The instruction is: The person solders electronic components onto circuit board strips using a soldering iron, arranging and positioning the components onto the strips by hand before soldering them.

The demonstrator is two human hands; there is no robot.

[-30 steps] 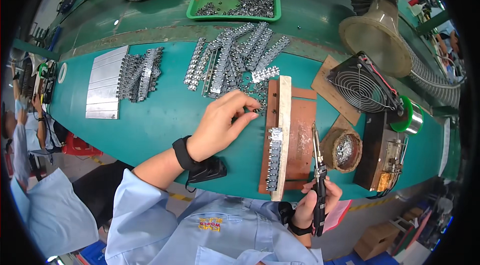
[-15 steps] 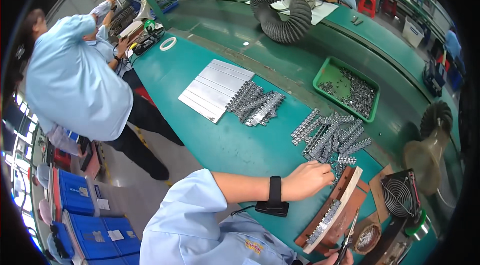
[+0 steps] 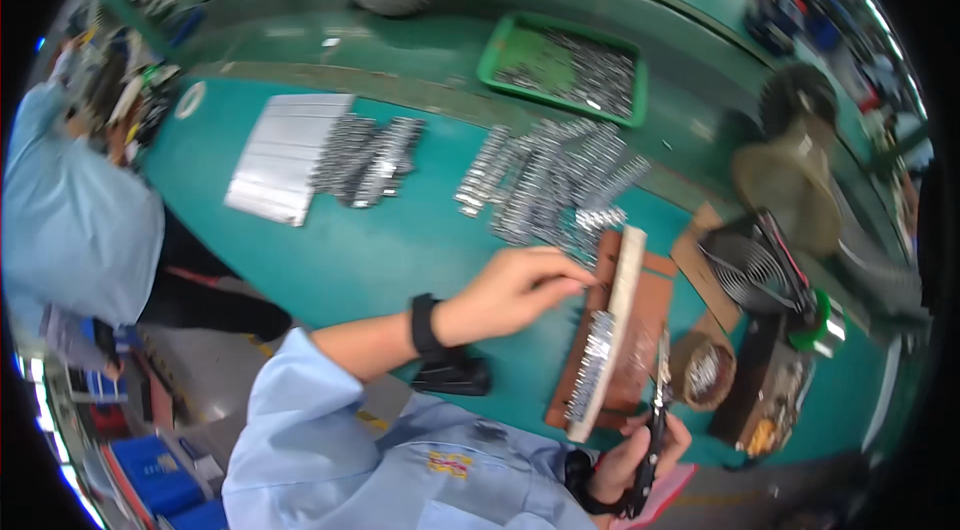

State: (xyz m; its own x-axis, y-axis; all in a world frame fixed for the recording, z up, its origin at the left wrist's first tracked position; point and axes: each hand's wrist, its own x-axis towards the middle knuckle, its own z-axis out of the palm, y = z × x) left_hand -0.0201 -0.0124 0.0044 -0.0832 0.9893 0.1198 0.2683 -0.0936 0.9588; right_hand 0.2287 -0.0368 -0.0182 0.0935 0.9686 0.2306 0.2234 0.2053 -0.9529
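My left hand (image 3: pixel 510 298) reaches over the bench, thumb and forefinger pinched together beside a long wooden strip (image 3: pixel 617 335). Whatever those fingertips hold is too small and blurred to make out. A row of small metal parts (image 3: pixel 592 365) lies along the strip's left side, on a reddish-brown board (image 3: pixel 643 330). Near the front edge, my right hand (image 3: pixel 640 455) is closed round a black-handled soldering iron (image 3: pixel 655 430), its metal tip pointing away from me. Just beyond my left hand lie many silvery ribbed metal strips (image 3: pixel 545 180) in a loose heap.
A green tray (image 3: pixel 490 60) of small metal pieces stands at the back. Farther left lie more ribbed strips (image 3: pixel 370 160) and a pale flat plate (image 3: pixel 285 155). At right are a round tub (image 3: pixel 690 395), a fan (image 3: pixel 745 265) and a green reel (image 3: pixel 815 325). Another person (image 3: pixel 85 200) stands left.
The view has turned, so the bench sits farther left and higher. My left hand has drawn back from the heap to the strip's side. My right hand shows more fully, still gripping the soldering iron.
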